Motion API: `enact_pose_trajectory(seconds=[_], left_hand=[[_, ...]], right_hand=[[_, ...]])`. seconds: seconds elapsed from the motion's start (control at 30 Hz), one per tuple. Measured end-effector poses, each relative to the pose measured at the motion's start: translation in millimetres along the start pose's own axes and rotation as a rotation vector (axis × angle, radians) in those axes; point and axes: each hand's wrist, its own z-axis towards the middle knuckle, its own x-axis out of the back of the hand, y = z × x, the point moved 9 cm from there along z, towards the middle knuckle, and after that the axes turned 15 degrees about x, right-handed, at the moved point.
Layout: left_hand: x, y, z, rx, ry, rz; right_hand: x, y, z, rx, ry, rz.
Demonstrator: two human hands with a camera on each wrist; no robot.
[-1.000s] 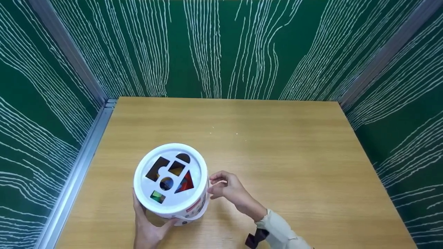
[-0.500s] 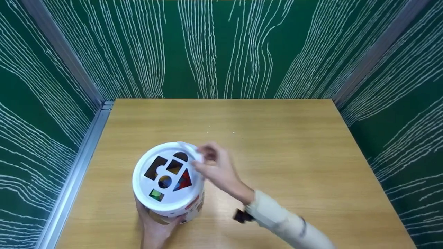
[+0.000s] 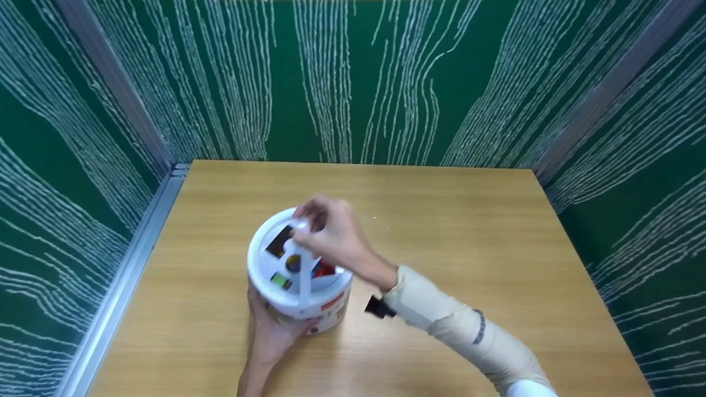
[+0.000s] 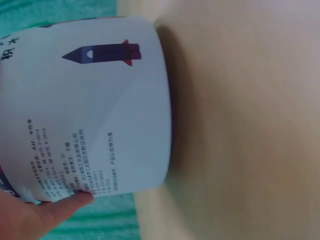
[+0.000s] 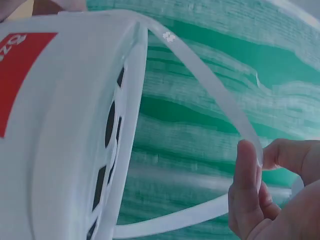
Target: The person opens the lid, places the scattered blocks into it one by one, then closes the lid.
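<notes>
A white toy bucket [image 3: 332, 315] stands on the table, its white lid [image 3: 262, 270] cut with shaped holes. Through them show pieces of green [image 3: 281, 280] and red [image 3: 325, 270]. My left hand [image 3: 273, 333] grips the bucket low on its near left side, thumb in front; in the left wrist view its fingertip lies against the printed wall [image 4: 100, 100]. My right hand [image 3: 342, 237] pinches the white carrying handle [image 5: 205, 75] at the top of its arc, between thumb and fingers. The handle stands raised over the lid and crosses it in the head view.
The wooden table [image 3: 452, 231] reaches to green walls [image 3: 386, 82] with white streaks at the back and sides. A metal rail [image 3: 149, 220] runs along its left edge. A small black device [image 3: 379, 306] sits under my right wrist.
My right hand has risen from the bucket's right side to above the lid, swinging the handle up with it. The bucket and left hand have shifted slightly right and away.
</notes>
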Motion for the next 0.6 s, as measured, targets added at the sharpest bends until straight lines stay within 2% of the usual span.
enact_pose_trajectory(seconds=[0.1, 0.17, 0.2, 0.37, 0.43, 0.6], left_hand=[[-17.8, 26.0, 19.3, -0.129, -0.052, -0.033], [-31.1, 31.7, 31.0, -0.157, -0.078, -0.041], [-38.0, 31.2, 37.1, -0.145, -0.09, -0.041], [-72.8, -16.7, 65.4, 0.024, -0.128, 0.066], [-82.1, -34.9, 70.2, 0.048, -0.138, 0.129], [-87.8, -46.0, 66.0, 0.069, -0.178, 0.238]], right_hand=[[23.4, 10.6, 9.3, 0.008, 0.061, -0.056], [37.1, 21.3, 14.3, -0.016, 0.095, -0.07], [43.1, 28.2, 16.0, -0.042, 0.109, -0.069], [65.2, 64.2, 15.4, -0.159, 0.148, -0.081], [70.7, 77.0, 10.2, -0.19, 0.16, -0.099], [85.5, 103.8, -12.2, -0.265, 0.191, -0.079]])
